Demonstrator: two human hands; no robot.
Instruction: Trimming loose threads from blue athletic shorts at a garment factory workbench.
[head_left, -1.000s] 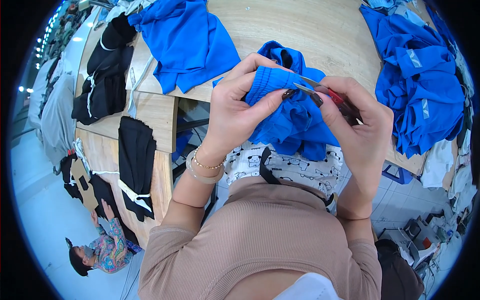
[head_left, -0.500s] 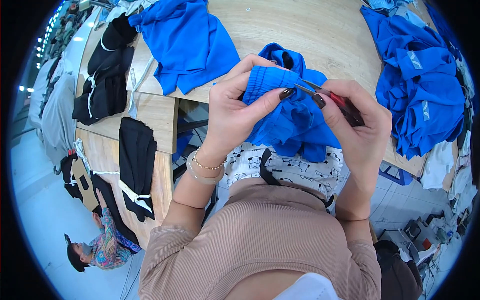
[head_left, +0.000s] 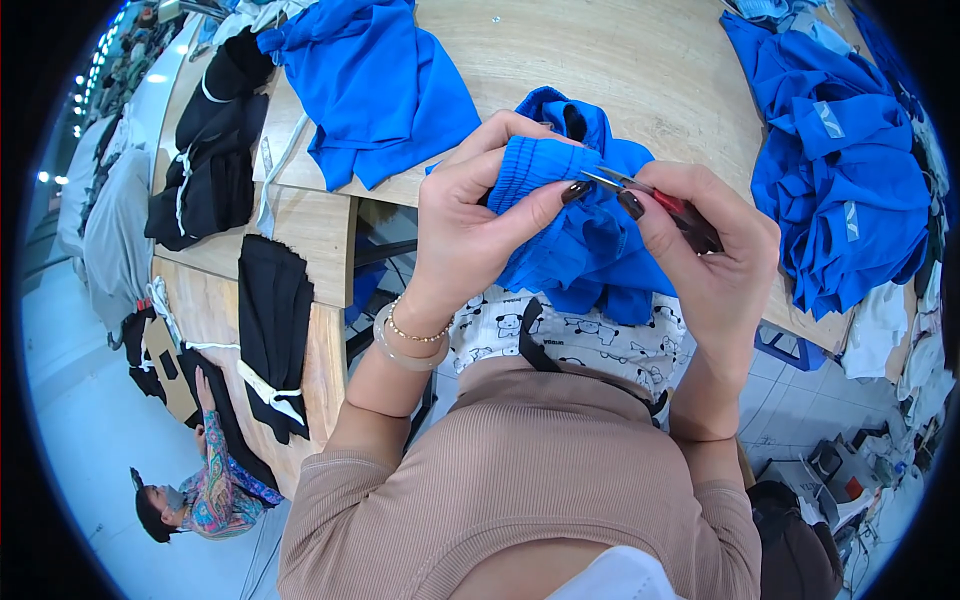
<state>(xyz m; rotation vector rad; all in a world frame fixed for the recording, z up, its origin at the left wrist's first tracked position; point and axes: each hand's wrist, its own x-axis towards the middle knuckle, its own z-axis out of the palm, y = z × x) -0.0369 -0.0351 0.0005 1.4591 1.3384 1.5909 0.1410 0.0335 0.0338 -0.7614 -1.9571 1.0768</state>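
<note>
- We look down on our own two hands, raised above the near edge of a pale wooden table (head_left: pixel 640 70).
- Our left hand (head_left: pixel 470 225) grips a bright blue garment (head_left: pixel 580 235) by its ribbed, elasticated band, fingers curled over the top and thumb pressed against the front, clamped on the cloth.
- Our right hand (head_left: pixel 715 255) is closed around small thread snips (head_left: pixel 650 200) with a red handle; thumb and forefinger pinch them, and the metal tips touch the ribbed band just beside our left thumb.
- The rest of the garment hangs down between our hands, in front of a white printed apron (head_left: pixel 560 335).
- A second blue garment (head_left: pixel 380 85) lies flat on the table to the left, well apart.
- A heap of blue garments (head_left: pixel 850 180) sits at the right edge of the table.
- Black garments (head_left: pixel 215 160) lie on a lower bench to the left.
- Another person (head_left: pixel 205 490) crouches on the floor, lower left.
</note>
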